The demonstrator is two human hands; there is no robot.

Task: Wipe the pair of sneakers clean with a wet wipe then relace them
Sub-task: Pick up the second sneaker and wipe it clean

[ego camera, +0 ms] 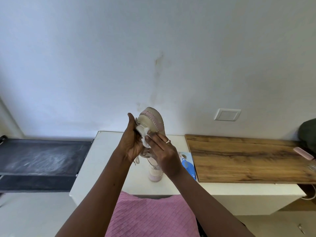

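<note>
A cream and pink sneaker [152,119] is held up in the air above the white table [109,161], its toe pointing up toward the wall. My left hand [132,142] grips it from the left side. My right hand [164,151] lies flat-fingered against the shoe and presses a white wet wipe [145,136] onto it; a ring shows on one finger. Loose laces [137,160] hang below my left hand. The second sneaker [154,173] stands on the table under my hands, mostly hidden by my right wrist.
A blue and white wipes pack [187,162] lies on the table beside a wooden board [239,159]. A pink flat object [303,153] and a dark bag [307,132] sit at the far right. A dark shelf [41,156] stands to the left.
</note>
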